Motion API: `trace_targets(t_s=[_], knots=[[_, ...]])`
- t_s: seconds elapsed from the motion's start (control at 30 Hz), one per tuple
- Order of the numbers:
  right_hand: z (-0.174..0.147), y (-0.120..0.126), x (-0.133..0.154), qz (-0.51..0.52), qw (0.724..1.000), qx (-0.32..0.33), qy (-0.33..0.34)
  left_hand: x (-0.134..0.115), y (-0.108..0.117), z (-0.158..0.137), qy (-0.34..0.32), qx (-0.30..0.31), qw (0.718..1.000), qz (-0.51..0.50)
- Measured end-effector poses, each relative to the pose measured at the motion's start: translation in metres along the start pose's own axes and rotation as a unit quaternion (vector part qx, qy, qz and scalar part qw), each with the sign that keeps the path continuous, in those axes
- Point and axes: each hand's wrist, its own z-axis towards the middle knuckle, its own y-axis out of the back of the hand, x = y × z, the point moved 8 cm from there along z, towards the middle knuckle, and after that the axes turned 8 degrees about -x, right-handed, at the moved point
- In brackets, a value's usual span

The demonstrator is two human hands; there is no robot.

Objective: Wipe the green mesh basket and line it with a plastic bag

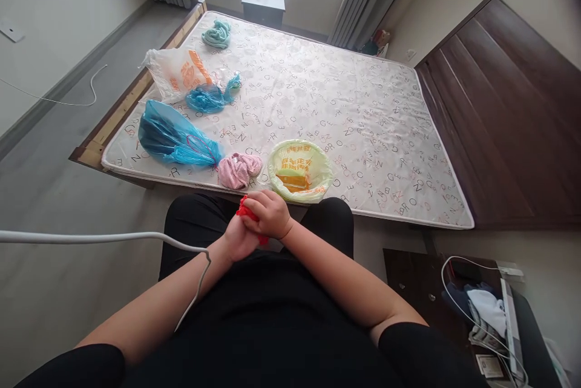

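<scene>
In front of my lap, both hands are closed together round a small crumpled red thing, mostly hidden by fingers. My left hand lies underneath, cupped against it. Over the top folds my right hand, its fingers wrapped round the red bundle. Just beyond them on the mattress edge sit a pink cloth and a bin lined with a pale yellow-green bag, with orange printing and an orange-brown packet inside. A knotted blue plastic bag with dark contents lies left of the pink cloth.
The letter-print mattress bears a smaller blue bag, a white-and-orange plastic bag and a green cloth. A white cable crosses above my left forearm. At right stand a dark headboard and a cluttered nightstand.
</scene>
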Motion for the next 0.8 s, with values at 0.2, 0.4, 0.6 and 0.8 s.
trace_targets(t_s=[0.2,0.4,0.6,0.8], knots=[[0.01,0.033,-0.03,-0.046,0.998,-0.035,-0.02,0.001,0.023,0.003,0.052,0.007,0.996,0.071],[0.018,0.118,-0.163,-0.163,0.938,-0.14,-0.273,-0.058,0.16,0.012,-0.144,-0.225,0.914,0.305],[0.029,0.086,-0.241,-0.196,0.911,-0.022,-0.363,-0.072,0.226,-0.005,-0.276,-0.347,0.771,0.456],[0.027,0.028,-0.259,-0.145,0.903,0.107,-0.389,-0.071,0.215,-0.005,-0.301,-0.322,0.72,0.537]])
